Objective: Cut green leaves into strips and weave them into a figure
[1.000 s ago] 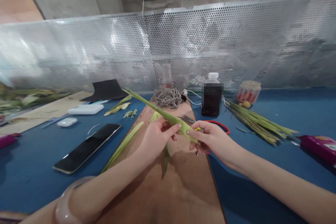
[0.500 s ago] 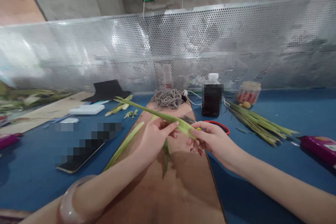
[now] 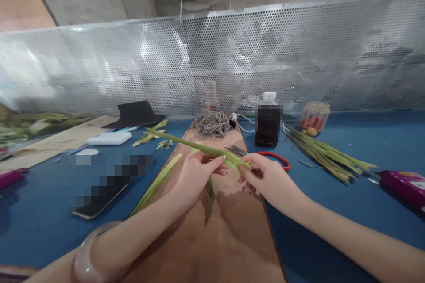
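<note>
A long green leaf is stretched over the wooden board, its thin tip pointing to the upper left. My left hand pinches it near the middle between thumb and fingers. At the leaf's right end, my right hand holds it with the thumb on top. Below my left hand a darker leaf piece hangs or lies; which one I cannot tell. Red-handled scissors lie just behind my right hand. Another green strip rests along the board's left edge.
Grey cord is heaped at the board's far end. To the right stand a dark bottle and a clear jar, near a bundle of green stalks. A phone-like dark object and a white case lie left.
My right hand has turned slightly, its fingers now covering more of the leaf's right end. The leaf's left tip has dipped a little. My left hand is almost unmoved.
</note>
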Motion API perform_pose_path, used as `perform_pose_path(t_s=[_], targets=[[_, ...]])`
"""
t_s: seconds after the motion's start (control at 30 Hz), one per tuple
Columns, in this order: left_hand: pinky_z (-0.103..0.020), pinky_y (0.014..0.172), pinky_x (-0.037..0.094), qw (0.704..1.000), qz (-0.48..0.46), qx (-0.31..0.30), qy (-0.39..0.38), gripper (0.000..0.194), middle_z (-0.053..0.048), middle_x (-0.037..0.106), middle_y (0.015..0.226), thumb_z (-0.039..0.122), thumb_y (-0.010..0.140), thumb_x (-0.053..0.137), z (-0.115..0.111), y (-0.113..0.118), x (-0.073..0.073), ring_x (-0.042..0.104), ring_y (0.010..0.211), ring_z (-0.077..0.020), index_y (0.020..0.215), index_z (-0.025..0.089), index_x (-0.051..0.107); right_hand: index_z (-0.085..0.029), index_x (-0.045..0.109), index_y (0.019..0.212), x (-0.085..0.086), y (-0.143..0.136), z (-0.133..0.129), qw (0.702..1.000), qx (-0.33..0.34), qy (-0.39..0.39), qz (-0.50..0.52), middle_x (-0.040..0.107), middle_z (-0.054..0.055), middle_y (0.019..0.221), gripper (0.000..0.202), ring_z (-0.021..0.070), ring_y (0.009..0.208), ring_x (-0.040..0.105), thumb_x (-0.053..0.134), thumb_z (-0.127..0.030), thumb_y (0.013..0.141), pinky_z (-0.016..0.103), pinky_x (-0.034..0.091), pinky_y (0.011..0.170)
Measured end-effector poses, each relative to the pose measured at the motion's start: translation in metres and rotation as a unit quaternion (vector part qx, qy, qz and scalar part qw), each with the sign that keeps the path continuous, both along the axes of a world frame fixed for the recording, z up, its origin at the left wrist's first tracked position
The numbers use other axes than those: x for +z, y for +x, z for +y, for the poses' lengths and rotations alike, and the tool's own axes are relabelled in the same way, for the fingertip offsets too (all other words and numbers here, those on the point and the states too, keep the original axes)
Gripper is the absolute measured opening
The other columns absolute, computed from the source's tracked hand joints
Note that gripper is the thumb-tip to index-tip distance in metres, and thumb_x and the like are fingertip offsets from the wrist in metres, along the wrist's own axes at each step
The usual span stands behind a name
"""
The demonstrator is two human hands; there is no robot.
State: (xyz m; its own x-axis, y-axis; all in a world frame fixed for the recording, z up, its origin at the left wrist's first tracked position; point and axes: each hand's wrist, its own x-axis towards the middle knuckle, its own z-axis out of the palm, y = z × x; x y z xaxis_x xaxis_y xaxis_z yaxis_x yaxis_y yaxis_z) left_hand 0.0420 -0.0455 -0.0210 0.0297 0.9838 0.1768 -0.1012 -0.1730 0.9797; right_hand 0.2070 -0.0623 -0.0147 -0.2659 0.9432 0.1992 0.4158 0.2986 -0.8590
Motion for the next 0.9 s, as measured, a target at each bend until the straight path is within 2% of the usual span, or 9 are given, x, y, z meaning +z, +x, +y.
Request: perform_pose_path(t_s=[0.1, 0.2, 0.4, 0.57, 0.73, 0.9], targets=[[-0.027, 0.060, 0.055, 1.000, -0.004, 0.006, -0.006, 0.013, -0.003, 0.066, 0.063, 0.021, 0.065, 0.067, 0.0005, 0.0000, 0.0002, 0.063, 0.057, -0.0143, 0.070, 0.010, 0.064, -0.020, 0.053, 0.086, 0.0004, -0.0004, -0.0026, 0.990, -0.032, 0.090, -0.103, 0.058, -0.003, 0.055, 0.010, 0.0112, 0.045, 0.054, 0.049, -0.026, 0.079, 0.021, 0.041, 0.044], [-0.026, 0.060, 0.056, 1.000, -0.008, 0.009, -0.002, 0.012, -0.003, 0.066, 0.063, 0.021, 0.065, 0.067, 0.0000, 0.0006, 0.0001, 0.064, 0.058, -0.0146, 0.070, 0.010, 0.064, -0.019, 0.054, 0.089, 0.0013, -0.0003, -0.0028, 0.980, -0.054, 0.129, -0.145, 0.060, -0.001, 0.062, 0.018, 0.0126, 0.052, 0.055, 0.058, -0.026, 0.073, 0.022, 0.042, 0.049], [-0.025, 0.061, 0.056, 1.000, -0.026, 0.006, -0.005, 0.011, -0.003, 0.066, 0.064, 0.018, 0.065, 0.066, -0.0014, 0.0021, 0.0014, 0.064, 0.058, -0.0139, 0.071, 0.009, 0.063, -0.019, 0.053, 0.098, -0.0020, 0.0020, 0.0002, 0.967, -0.050, 0.205, -0.142, 0.060, -0.001, 0.068, 0.027, 0.0120, 0.055, 0.055, 0.059, -0.023, 0.072, 0.022, 0.045, 0.053], [-0.025, 0.062, 0.057, 0.999, -0.038, 0.001, -0.022, 0.010, -0.003, 0.066, 0.064, 0.017, 0.064, 0.066, -0.0020, 0.0024, 0.0014, 0.064, 0.057, -0.0136, 0.069, 0.009, 0.062, -0.017, 0.059, 0.085, -0.0027, 0.0029, 0.0010, 0.939, -0.035, 0.314, -0.136, 0.059, 0.002, 0.070, 0.012, 0.0115, 0.055, 0.053, 0.055, -0.018, 0.074, 0.023, 0.046, 0.055], [-0.026, 0.064, 0.056, 0.998, -0.052, -0.009, -0.019, 0.009, -0.003, 0.066, 0.064, 0.017, 0.065, 0.066, -0.0010, 0.0024, 0.0004, 0.065, 0.059, -0.0138, 0.068, 0.010, 0.062, -0.016, 0.063, 0.082, -0.0027, 0.0053, 0.0033, 0.931, -0.013, 0.350, -0.102, 0.062, 0.005, 0.076, 0.009, 0.0123, 0.059, 0.056, 0.056, -0.017, 0.076, 0.024, 0.048, 0.058], [-0.027, 0.067, 0.055, 0.997, -0.065, -0.031, -0.026, 0.009, -0.004, 0.068, 0.069, 0.016, 0.066, 0.066, -0.0020, 0.0016, 0.0022, 0.065, 0.065, -0.0148, 0.071, 0.010, 0.062, -0.018, 0.068, 0.079, -0.0041, 0.0061, 0.0059, 0.940, -0.029, 0.333, -0.063, 0.066, 0.005, 0.080, 0.010, 0.0152, 0.070, 0.061, 0.059, -0.017, 0.075, 0.026, 0.050, 0.065]])
